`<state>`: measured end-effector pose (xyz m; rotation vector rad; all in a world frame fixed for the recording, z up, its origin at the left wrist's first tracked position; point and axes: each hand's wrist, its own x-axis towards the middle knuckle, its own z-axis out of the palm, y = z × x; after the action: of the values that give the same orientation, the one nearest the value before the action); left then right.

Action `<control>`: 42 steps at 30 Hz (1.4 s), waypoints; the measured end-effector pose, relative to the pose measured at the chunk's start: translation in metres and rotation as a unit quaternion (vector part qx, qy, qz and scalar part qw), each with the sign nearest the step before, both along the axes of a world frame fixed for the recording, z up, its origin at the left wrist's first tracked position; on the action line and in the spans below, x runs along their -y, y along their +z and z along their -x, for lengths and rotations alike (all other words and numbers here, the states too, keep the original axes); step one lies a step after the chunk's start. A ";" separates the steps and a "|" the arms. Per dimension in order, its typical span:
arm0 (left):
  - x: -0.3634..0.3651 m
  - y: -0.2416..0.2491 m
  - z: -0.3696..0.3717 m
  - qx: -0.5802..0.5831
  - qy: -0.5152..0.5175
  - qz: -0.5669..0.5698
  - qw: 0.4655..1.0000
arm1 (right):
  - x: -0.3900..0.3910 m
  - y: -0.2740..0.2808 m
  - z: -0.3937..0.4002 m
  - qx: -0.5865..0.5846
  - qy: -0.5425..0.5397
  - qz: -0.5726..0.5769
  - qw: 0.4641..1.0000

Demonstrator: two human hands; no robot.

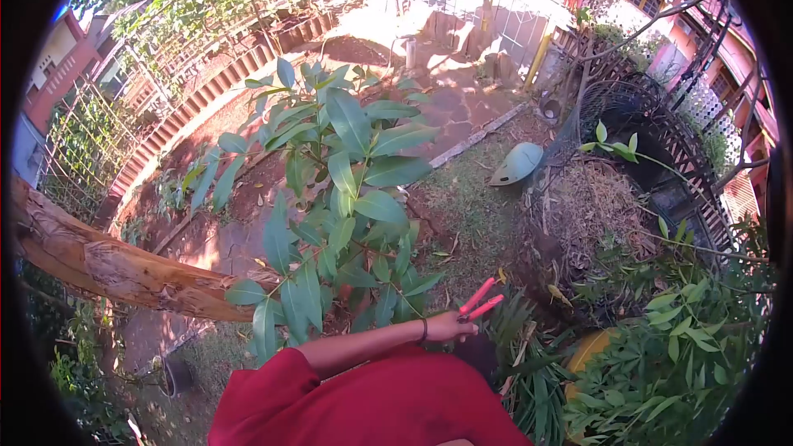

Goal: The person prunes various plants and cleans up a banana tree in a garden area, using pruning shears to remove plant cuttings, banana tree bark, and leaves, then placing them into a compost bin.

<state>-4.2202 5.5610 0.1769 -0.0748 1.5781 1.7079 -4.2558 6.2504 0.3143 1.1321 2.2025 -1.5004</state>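
Observation:
My left hand (450, 327) is closed in front of my red shirt, with a dark band at the wrist. From it stick out the two red handles of a pair of pruning shears (479, 299), spread in a narrow V; their other end is hidden in my fingers. Just beyond my forearm rises a leafy plant (347, 173) with broad green leaves, apart from the shears. Long strappy leaves (537, 363) grow to the right of the hand. My right hand is out of view.
A thick peeling trunk (124, 264) slants in from the left. Dry cuttings (591, 215) lie heaped at right, near a pale green shell-like object (518, 163) and dark netting (619, 116). Dense foliage (669, 363) and a yellow rim (588, 351) stand lower right. A pot (175, 376) sits lower left.

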 end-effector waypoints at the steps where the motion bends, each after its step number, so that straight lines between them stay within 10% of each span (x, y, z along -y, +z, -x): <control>1: 0.003 0.003 0.008 -0.002 0.023 0.014 1.000 | -0.005 -0.004 0.016 -0.014 0.001 0.000 1.000; 20: -0.136 0.068 0.209 0.078 0.174 -0.056 0.980 | -0.167 0.008 0.362 -0.268 -0.020 -0.028 0.963; 31: -0.117 0.028 0.240 0.088 0.202 0.034 0.975 | -0.095 0.040 0.552 -0.412 -0.030 -0.033 0.910; 34: -0.110 0.023 0.253 0.127 0.231 0.017 0.964 | -0.061 -0.048 0.532 -0.261 0.126 -0.089 0.953; 36: -0.106 0.036 0.265 0.151 0.249 0.019 0.957 | -0.028 -0.101 0.520 -0.016 0.014 -0.316 0.949; 42: -0.078 0.026 0.294 0.212 0.268 0.017 0.940 | 0.022 -0.170 0.510 -0.072 0.075 -0.171 0.980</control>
<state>-4.5140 5.6386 0.2028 -0.9035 1.3237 1.8966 -4.7662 6.2286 0.1447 0.9424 2.6556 -1.2061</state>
